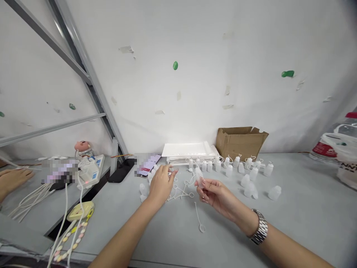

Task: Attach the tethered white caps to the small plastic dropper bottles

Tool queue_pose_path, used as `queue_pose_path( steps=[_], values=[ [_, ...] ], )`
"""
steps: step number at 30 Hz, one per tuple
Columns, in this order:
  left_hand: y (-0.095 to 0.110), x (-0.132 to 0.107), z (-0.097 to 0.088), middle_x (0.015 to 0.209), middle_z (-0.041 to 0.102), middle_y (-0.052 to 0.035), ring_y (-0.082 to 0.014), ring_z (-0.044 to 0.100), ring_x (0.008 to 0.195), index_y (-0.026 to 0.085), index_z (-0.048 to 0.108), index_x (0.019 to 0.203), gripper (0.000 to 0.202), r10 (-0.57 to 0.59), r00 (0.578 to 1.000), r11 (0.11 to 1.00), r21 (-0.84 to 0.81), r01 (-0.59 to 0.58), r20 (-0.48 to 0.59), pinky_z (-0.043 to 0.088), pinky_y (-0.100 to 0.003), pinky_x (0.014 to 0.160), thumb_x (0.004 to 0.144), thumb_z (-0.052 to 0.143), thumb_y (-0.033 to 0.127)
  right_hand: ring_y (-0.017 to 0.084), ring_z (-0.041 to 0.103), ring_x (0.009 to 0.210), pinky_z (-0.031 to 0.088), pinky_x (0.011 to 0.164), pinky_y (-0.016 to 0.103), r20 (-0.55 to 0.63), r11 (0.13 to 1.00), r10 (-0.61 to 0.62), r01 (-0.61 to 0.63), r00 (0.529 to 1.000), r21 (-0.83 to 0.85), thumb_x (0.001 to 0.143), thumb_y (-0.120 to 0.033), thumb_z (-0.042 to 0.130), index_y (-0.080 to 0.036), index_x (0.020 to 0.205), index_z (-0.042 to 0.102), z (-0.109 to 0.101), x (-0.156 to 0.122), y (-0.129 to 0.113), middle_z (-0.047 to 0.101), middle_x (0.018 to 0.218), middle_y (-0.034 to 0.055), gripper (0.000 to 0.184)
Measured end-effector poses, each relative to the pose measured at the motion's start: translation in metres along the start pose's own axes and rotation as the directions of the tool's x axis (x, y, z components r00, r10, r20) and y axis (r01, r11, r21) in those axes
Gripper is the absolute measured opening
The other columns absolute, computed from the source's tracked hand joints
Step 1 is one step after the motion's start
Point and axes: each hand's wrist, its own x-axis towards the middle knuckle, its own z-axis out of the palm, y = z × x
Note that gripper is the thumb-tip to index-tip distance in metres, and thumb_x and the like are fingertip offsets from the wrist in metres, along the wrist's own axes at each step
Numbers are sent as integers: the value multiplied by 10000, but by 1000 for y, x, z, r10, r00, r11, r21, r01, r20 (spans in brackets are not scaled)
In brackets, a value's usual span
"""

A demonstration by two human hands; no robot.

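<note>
My right hand [212,195] is closed around a small translucent squeeze bottle [198,176], which leans slightly, thumb and fingers pinching its lower part. A white looped strap hangs beside its top. My left hand [161,183] hovers low over the table, fingers loosely curved and thumb apart, with nothing visible in them. Translucent pieces [143,190] lie by its outer side, partly hidden. Between the hands is a tangle of white ring-ended straps [181,191]; one single strap [199,217] lies nearer. Several capped bottles [229,170] stand right of centre, and uncapped ones [250,190] lie in front of them.
Behind the bottles are a stack of white sheets [189,149] and a cardboard box [241,143]. A phone [149,166] lies at back left. Further left are a power strip [93,171], cables and another person's hand [16,178]. Bagged bottles [346,156] stand far right.
</note>
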Motion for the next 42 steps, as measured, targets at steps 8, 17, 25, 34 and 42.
queue_pose_path(
  steps=[8, 17, 25, 34, 42],
  values=[
    [-27, 12, 21, 913, 562, -145, -284, 480, 904, 124, 597, 977, 247, 148, 983, 763, 620, -185, 111, 364, -375, 742, 793, 458, 214, 58, 387, 504, 335, 550, 212, -12, 999, -5, 6, 1000, 44, 777, -304, 589, -109, 804, 621, -5, 2, 4, 480, 566, -21, 199],
    [-34, 20, 27, 906, 578, -132, -270, 482, 909, 136, 619, 877, 205, 129, 985, 762, 625, -170, 110, 360, -372, 755, 797, 437, 186, 69, 398, 518, 333, 547, 217, -36, 999, 34, -33, 999, 39, 781, -325, 585, -110, 814, 629, -3, 2, 6, 483, 552, -16, 223],
    [-32, 20, 29, 909, 597, -106, -246, 500, 912, 132, 576, 906, 175, 128, 984, 828, 532, -176, 127, 368, -353, 772, 775, 486, 204, 70, 402, 515, 330, 553, 220, -62, 999, 40, -40, 997, 15, 771, -354, 594, -127, 789, 636, 0, 0, 5, 490, 554, -17, 232],
    [-23, 16, 28, 901, 644, -59, -218, 529, 918, 183, 594, 985, 251, 167, 975, 910, 358, -209, 145, 367, -344, 809, 745, 517, 170, 67, 398, 496, 332, 546, 222, -70, 999, 44, -45, 997, -7, 786, -347, 572, -126, 789, 640, -3, 0, 5, 492, 544, -21, 231],
    [-11, 14, 17, 914, 656, -46, -211, 545, 940, 216, 633, 842, 189, 131, 986, 976, -159, -146, -101, 354, -373, 874, 770, 529, 357, 63, 400, 490, 323, 533, 218, -88, 998, 44, -47, 995, -33, 792, -341, 567, -119, 795, 648, -3, 1, 5, 496, 546, -21, 236]
  ],
)
